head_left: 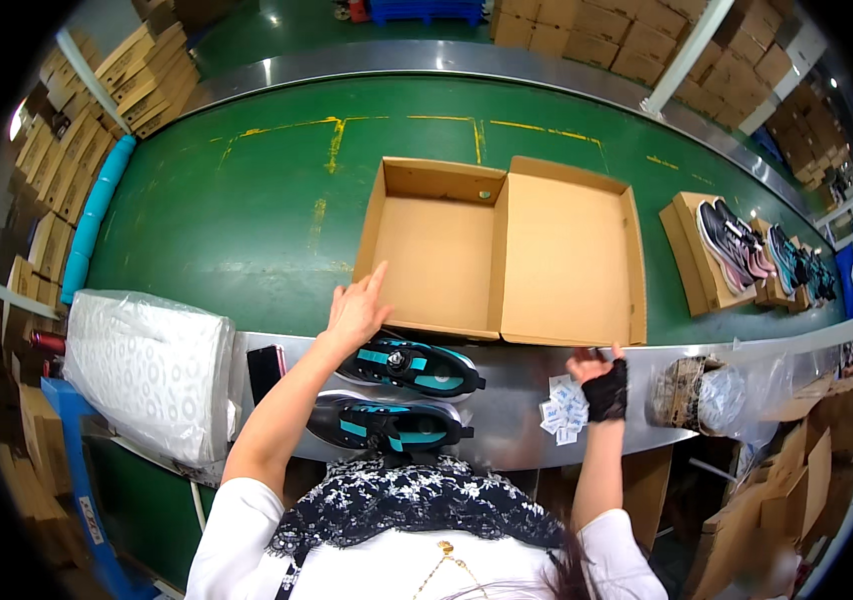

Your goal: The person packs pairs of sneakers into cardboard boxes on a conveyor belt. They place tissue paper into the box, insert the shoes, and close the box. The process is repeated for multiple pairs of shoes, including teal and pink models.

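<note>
An open cardboard shoebox [442,250] with its lid [575,258] folded back to the right lies on the green conveyor belt. My left hand [359,310] is at the box's front left corner, fingers apart, holding nothing. Just below it, two black and teal sneakers [412,368] lie side by side on the metal ledge. My right hand [602,382], in a black fingerless glove, hovers near the lid's front edge with its fingers apart. Beside it lies a small pile of white paper packets [564,410], some partly behind the hand.
A plastic-wrapped stack of patterned white paper [147,375] and a phone [267,373] lie at left. On the right, more shoes [732,240] rest on boxes along the belt [247,220]. A plastic-wrapped roll [717,397] stands on the metal ledge [502,430]. Cartons [627,35] are stacked beyond.
</note>
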A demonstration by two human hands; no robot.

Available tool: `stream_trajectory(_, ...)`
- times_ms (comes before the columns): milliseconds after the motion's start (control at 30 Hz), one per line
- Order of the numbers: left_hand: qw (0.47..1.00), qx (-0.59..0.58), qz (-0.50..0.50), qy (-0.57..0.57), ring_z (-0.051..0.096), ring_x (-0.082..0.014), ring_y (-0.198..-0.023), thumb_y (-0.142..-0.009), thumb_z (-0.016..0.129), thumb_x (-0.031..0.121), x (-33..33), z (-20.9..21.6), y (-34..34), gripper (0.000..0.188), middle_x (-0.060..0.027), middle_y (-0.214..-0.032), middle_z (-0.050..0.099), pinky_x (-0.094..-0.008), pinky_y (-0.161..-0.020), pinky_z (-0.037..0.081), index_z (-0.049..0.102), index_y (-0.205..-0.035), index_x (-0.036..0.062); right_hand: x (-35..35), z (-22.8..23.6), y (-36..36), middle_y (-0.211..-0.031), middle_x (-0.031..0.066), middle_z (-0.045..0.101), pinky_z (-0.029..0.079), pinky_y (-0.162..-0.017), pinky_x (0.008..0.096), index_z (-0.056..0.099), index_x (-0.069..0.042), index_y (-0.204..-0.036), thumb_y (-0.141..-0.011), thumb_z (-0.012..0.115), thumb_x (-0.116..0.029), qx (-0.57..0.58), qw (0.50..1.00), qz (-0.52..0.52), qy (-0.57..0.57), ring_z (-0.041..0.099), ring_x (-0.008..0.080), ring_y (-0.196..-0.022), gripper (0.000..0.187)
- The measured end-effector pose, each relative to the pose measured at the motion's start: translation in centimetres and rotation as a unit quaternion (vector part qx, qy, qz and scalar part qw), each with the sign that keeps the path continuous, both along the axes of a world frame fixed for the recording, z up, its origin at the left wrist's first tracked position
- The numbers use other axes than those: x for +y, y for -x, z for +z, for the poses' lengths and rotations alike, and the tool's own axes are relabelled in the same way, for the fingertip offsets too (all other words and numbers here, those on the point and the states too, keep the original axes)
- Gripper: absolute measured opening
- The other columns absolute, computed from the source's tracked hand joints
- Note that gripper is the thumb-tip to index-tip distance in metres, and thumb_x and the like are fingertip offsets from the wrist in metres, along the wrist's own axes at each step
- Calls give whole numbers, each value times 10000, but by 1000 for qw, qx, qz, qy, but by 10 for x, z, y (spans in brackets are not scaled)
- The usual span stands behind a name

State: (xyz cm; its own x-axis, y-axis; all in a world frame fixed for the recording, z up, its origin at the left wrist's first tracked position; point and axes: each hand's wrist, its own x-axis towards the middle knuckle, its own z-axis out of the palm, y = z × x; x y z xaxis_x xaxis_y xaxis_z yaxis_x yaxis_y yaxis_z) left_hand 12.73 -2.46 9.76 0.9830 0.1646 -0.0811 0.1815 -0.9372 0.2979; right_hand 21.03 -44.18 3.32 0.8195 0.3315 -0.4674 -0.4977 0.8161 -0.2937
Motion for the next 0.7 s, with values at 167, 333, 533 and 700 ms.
stream_trajectory(167, 953, -280, 97, 69, 496, -304, -1017, -770, 591, 211, -9, 31, -1, 486, -188, -1082, 514, -401, -880, 369, 416, -1186, 29, 50, 19, 60, -1117, 215, 506, 465, -648, 384, 410, 3, -1128, -817, 560, -278, 25, 959, 136, 246, 550, 320, -957, 445)
stream_trajectory(333, 858, -177, -187, 444, 558, -212, -846, -745, 510, 26, -75, 166, 53, 255, -126, -926, 575, -284, -704, 456, 552, -996, 5, 89, 56, 92, -999, 149, 585, 455, -643, 257, 485, -8, -1078, -826, 556, -185, -71, 906, 177, 379, 587, 208, -888, 316)
stream_trajectory(533, 712, -345, -468, 393, 577, -308, -820, -776, 501, 23, -90, 244, 119, 111, -211, -957, 564, -424, -704, 469, 577, -824, -43, 114, 60, 97, -956, 102, 606, 425, -654, 218, 524, -7, -1038, -834, 553, -182, -165, 844, 230, 456, 601, 163, -837, 271)
stream_trajectory(700, 707, -482, -409, 317, 570, -289, -742, -795, 527, 134, -77, 240, 155, 199, -178, -926, 571, -403, -652, 489, 532, -921, -21, 129, 61, 105, -952, 94, 608, 413, -637, 209, 534, -20, -1029, -834, 554, -182, -196, 812, 235, 497, 602, 162, -838, 254)
